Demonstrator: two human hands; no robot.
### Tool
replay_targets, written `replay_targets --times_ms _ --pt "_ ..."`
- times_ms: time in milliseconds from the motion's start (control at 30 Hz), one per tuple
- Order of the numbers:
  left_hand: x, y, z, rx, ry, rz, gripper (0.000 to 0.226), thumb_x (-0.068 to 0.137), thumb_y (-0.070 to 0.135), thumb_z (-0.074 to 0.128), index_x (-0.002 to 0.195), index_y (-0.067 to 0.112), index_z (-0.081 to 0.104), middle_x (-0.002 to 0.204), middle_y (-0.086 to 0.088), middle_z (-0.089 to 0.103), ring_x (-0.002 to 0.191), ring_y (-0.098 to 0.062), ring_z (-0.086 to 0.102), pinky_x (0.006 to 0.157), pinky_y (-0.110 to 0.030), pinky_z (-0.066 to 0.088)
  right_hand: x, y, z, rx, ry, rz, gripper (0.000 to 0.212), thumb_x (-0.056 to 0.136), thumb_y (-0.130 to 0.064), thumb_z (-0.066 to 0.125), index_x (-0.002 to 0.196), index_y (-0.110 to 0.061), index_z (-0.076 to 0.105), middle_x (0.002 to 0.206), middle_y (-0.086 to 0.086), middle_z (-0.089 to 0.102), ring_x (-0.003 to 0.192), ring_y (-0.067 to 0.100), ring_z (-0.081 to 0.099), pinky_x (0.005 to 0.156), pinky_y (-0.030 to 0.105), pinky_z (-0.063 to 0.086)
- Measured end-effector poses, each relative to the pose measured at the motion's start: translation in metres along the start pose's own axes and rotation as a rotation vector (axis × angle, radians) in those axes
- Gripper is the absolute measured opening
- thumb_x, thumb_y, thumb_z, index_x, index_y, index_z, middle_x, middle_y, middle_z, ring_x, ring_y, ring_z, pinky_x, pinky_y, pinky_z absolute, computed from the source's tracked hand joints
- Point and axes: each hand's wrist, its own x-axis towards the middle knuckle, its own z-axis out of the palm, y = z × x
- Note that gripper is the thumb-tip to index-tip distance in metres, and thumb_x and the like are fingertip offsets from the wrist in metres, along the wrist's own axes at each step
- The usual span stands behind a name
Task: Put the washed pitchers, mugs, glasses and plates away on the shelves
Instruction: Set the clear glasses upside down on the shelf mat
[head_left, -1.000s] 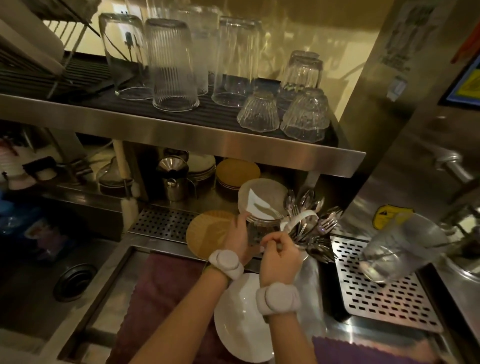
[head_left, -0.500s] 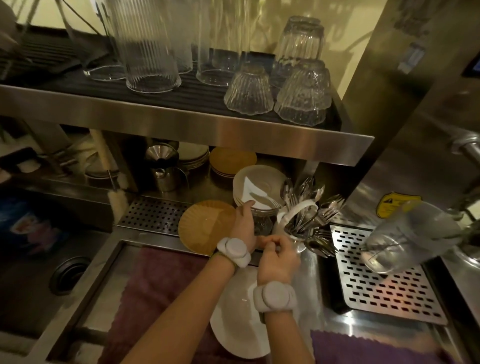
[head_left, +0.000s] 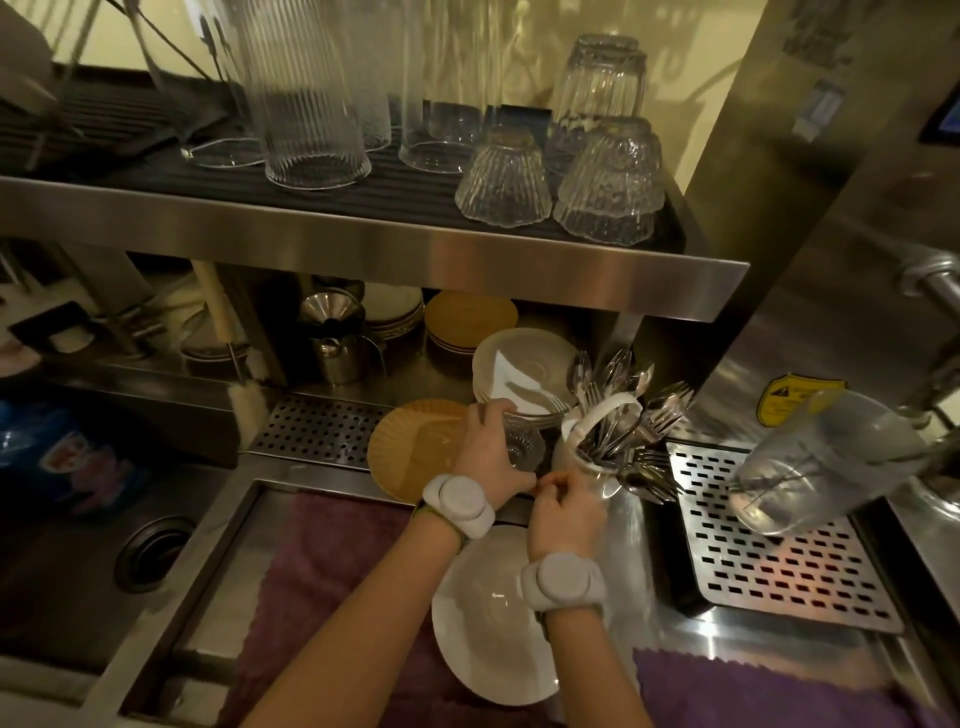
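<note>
I observe both hands at the counter's back edge, under the steel shelf (head_left: 519, 270). My left hand (head_left: 491, 457) is wrapped around a small ribbed glass (head_left: 522, 447) standing between the tan plate (head_left: 415, 447) and the white cutlery jug (head_left: 587, 457); fingers curl over its top and side. My right hand (head_left: 566, 512) sits just in front of the jug with fingers curled in, thumb and forefinger pinched together near the left hand; whether it grips anything I cannot tell. Each wrist carries a grey band.

The tan plate leans on the perforated drain tray (head_left: 317, 431). Behind the glass sits a stack of white saucers (head_left: 524, 364). Under my right forearm a white plate (head_left: 483, 629) rests partly on a purple cloth (head_left: 332, 561).

On the shelf, upside down on a dark ribbed mat: tall ribbed tumblers (head_left: 311, 114) to the left, short textured glasses (head_left: 608, 192) to the right, some stacked. Below the shelf, at the back: a steel pot (head_left: 337, 338) and stacked tan plates (head_left: 467, 317).

To the right, a clear pitcher (head_left: 826, 462) lies tilted over a second perforated tray (head_left: 779, 551).
</note>
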Motion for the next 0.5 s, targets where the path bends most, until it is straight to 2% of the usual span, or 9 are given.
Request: replay_targets --times_ms 67,100,200,300,400,500 --pt "-0.004 0.000 -0.011 0.012 0.032 0.021 0.090 0.056 0.015 0.081 0.133 0.011 0.035 0.129 -0.012 0.031 0.117 -0.028 0.041 0.099 -0.029 0.039 -0.003 -0.002 0.000 -0.011 -0.106 0.033 0.016 0.092 -0.016 0.043 0.082 -0.014 0.056 0.078 0.006 0.058 0.072 0.024 0.057 0.056 0.027 0.043" --pt "-0.008 -0.001 -0.017 0.025 0.049 0.036 0.091 0.057 0.018 0.081 0.134 0.010 0.035 0.128 -0.012 0.031 0.117 -0.027 0.040 0.101 -0.029 0.038 -0.006 -0.005 0.001 0.004 -0.168 0.065 0.021 0.095 -0.023 0.040 0.087 -0.012 0.056 0.083 0.010 0.061 0.076 0.029 0.060 0.061 0.032 0.049" --pt "-0.020 -0.006 -0.031 0.034 0.110 0.084 0.087 0.058 0.025 0.082 0.133 0.008 0.040 0.124 -0.013 0.032 0.116 -0.023 0.038 0.097 -0.015 0.030 -0.010 -0.015 0.008 0.080 -0.286 0.194 0.049 0.097 -0.044 0.030 0.106 -0.005 0.058 0.101 0.018 0.064 0.092 0.039 0.062 0.083 0.050 0.052" --pt "-0.037 -0.014 -0.048 -0.021 0.170 0.111 0.078 0.055 0.021 0.083 0.124 0.006 0.049 0.119 -0.012 0.034 0.112 -0.019 0.039 0.090 -0.002 0.025 -0.018 -0.030 0.018 0.293 -0.409 0.359 0.067 0.093 -0.058 0.026 0.120 -0.003 0.054 0.117 0.025 0.060 0.105 0.043 0.059 0.091 0.056 0.048" --pt "-0.053 -0.021 -0.059 -0.074 0.206 0.118 0.074 0.055 0.017 0.085 0.119 0.004 0.050 0.115 -0.007 0.033 0.105 -0.010 0.036 0.085 0.009 0.020 -0.029 -0.046 0.024 0.469 -0.504 0.395 0.077 0.088 -0.062 0.031 0.131 -0.001 0.047 0.129 0.025 0.054 0.117 0.040 0.053 0.101 0.054 0.042" --pt "-0.069 -0.027 -0.067 -0.133 0.190 0.104 0.075 0.059 0.019 0.084 0.121 0.005 0.046 0.117 -0.004 0.031 0.105 -0.008 0.037 0.084 0.009 0.024 -0.043 -0.060 0.030 0.615 -0.520 0.414 0.067 0.088 -0.050 0.049 0.131 0.002 0.044 0.126 0.026 0.055 0.115 0.039 0.056 0.099 0.055 0.044"
